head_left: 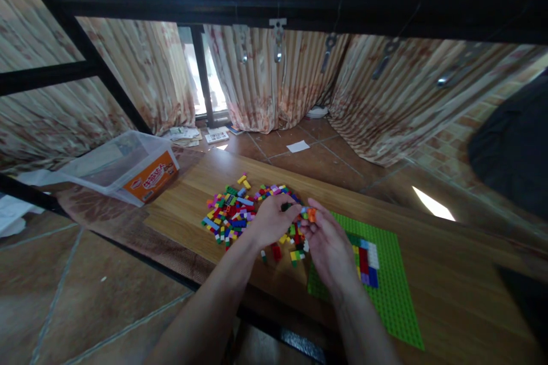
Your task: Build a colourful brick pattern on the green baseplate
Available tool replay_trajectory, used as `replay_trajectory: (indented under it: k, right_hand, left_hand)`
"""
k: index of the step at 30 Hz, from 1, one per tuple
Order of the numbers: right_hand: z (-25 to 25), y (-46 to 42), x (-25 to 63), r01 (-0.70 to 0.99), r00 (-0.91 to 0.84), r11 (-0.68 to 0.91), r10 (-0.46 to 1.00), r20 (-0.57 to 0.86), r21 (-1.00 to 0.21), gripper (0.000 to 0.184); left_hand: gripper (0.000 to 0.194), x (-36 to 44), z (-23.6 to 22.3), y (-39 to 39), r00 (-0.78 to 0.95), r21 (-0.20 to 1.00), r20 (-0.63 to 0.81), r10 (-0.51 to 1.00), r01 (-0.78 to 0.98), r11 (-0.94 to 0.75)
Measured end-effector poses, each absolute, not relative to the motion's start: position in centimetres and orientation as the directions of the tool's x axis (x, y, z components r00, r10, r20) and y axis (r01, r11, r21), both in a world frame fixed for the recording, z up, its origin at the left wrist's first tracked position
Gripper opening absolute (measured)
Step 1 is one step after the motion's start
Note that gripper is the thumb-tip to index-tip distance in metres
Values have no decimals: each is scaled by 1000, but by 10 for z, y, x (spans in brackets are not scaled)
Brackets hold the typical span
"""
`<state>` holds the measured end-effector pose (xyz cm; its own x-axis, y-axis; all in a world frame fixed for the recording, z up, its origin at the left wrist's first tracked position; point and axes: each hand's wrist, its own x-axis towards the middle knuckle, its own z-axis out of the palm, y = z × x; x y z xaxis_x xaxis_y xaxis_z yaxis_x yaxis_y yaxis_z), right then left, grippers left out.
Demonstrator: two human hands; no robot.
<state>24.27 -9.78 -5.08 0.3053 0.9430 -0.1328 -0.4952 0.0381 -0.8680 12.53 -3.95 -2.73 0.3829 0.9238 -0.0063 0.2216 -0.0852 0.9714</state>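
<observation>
A heap of small coloured bricks (233,211) lies on the wooden table (449,274). My left hand (272,219) rests at the heap's right edge, its fingers pinched on a small dark brick (286,206). My right hand (327,242) is close beside it, fingers closed on an orange brick (311,215). Under my right hand lies a green baseplate (396,291) with a patch of white, red, blue and yellow bricks (367,259) fixed on it.
A clear plastic tub with an orange label (128,168) lies on its side at the table's left end. A black metal frame (299,11) crosses overhead. Curtains hang behind. A dark shape (514,142) sits at the far right.
</observation>
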Motion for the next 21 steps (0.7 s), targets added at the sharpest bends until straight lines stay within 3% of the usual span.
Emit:
replay_trajectory:
  k: [6,13,21]
  right_hand:
    - [-65,-98,245,-123,340,-24,938,-65,-992,50]
    - [-61,-100,246,222,240,-6,970,48,-975,51]
    - [-78,-98,257,279,253,3,965,76,-960,50]
  left_hand:
    - [19,128,-29,-42,367,893,79,927,387,-229]
    - [18,124,-24,-41,350,800,103,931,527,-286]
    - [19,101,-25,-26,264,657,107,959,705,-268]
